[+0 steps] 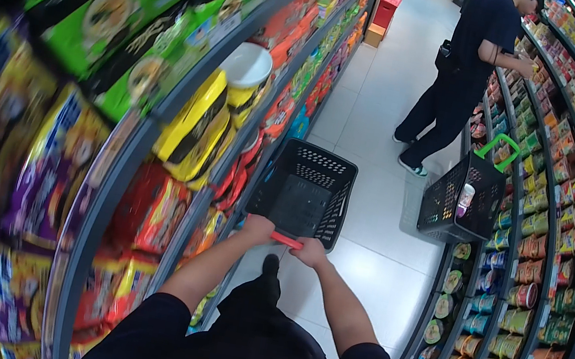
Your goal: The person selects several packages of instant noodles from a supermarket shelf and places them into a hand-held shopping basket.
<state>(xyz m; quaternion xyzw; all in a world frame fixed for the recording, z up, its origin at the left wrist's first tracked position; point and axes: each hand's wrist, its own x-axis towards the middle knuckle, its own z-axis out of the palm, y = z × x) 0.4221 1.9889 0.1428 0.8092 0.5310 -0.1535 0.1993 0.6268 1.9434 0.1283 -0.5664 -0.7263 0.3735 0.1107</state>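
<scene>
Both of my hands grip the red handle of a black plastic shopping basket in a store aisle. My left hand closes on the handle's left end and my right hand on its right end. Inside the perforated basket nothing is seen on its floor. The basket is in front of me, close to the left shelf. Packs of instant noodles in yellow and black lie on that shelf, left of the basket, beside a white-lidded tub.
A person in dark clothes stands ahead at the right shelf, hands raised near it. Behind them, a black basket with a green handle holds a small container. Shelves of cup noodles line the right side. A red box stands farther ahead.
</scene>
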